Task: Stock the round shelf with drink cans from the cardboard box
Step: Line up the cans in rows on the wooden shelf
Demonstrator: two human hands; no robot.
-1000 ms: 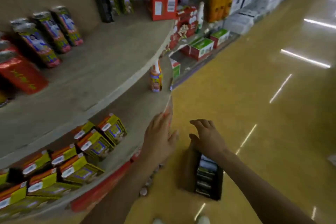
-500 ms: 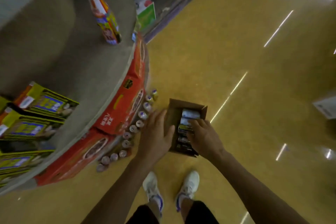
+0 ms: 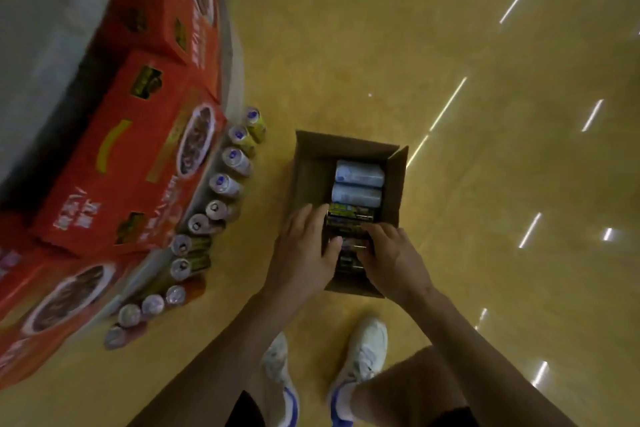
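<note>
Head view: the cardboard box stands open on the yellow floor, just ahead of two white shoes. Drink cans lie on their sides inside it. The left hand reaches in with its fingers fairly straight and its thumb against a dark can. The right hand curls its fingers over the dark cans; whether they grip one cannot be told. A row of cans stands on the floor along the round shelf, which bears red cartons.
</note>
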